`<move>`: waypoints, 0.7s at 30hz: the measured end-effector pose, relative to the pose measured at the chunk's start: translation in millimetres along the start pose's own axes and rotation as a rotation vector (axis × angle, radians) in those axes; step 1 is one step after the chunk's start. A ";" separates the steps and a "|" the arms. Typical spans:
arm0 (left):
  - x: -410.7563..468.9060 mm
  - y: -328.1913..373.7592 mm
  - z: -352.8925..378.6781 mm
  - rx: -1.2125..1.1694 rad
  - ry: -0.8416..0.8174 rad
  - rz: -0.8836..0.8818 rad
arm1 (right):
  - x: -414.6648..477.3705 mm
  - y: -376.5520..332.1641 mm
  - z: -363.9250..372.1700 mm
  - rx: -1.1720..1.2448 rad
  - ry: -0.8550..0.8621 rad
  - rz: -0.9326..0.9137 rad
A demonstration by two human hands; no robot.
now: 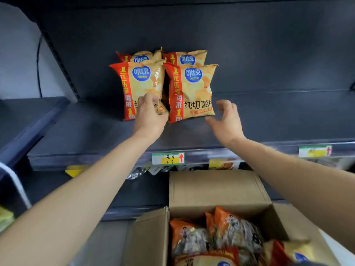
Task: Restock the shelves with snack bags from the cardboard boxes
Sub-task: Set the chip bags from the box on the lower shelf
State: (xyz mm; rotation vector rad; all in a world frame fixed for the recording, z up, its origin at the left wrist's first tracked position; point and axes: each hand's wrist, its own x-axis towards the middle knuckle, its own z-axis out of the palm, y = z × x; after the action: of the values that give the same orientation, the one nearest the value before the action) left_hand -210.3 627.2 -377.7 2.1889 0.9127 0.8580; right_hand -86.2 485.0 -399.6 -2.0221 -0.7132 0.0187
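From your head camera: your left hand [148, 112] is pinching the lower edge of the front left chip bag [138, 83] standing upright on the shelf [269, 120]. Your right hand [226, 120] is hovering spread and empty just beside the front right bag [192, 89]. The cardboard box [217, 189] is sitting below, nearer you.

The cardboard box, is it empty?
No, the cardboard box is open and holds orange snack bags.
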 end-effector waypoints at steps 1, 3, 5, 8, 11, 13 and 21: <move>-13.4 6.8 4.7 -0.018 -0.041 0.033 | -9.8 5.4 -7.9 -0.015 0.006 -0.016; -40.3 18.1 15.0 -0.048 -0.140 0.093 | -30.1 16.6 -21.7 -0.033 0.004 -0.037; -67.6 24.8 26.7 -0.063 -0.264 0.142 | -53.8 28.9 -34.2 -0.038 -0.024 -0.033; -104.7 24.6 49.7 0.019 -0.550 0.203 | -86.5 52.6 -46.9 -0.130 -0.160 -0.037; -128.4 13.7 69.7 0.229 -0.884 0.183 | -109.6 73.0 -47.9 -0.220 -0.426 0.032; -144.7 3.1 80.8 0.324 -1.128 0.123 | -123.4 86.7 -48.8 -0.403 -0.649 0.100; -191.9 -41.1 127.6 0.416 -1.618 -0.132 | -152.0 119.8 -77.1 -0.962 -1.211 0.338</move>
State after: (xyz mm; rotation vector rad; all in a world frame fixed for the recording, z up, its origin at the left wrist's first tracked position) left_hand -236.4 467.9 -547.2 2.1621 0.3153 -1.2041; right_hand -132.7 305.0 -493.8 -2.9573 -1.2235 1.4356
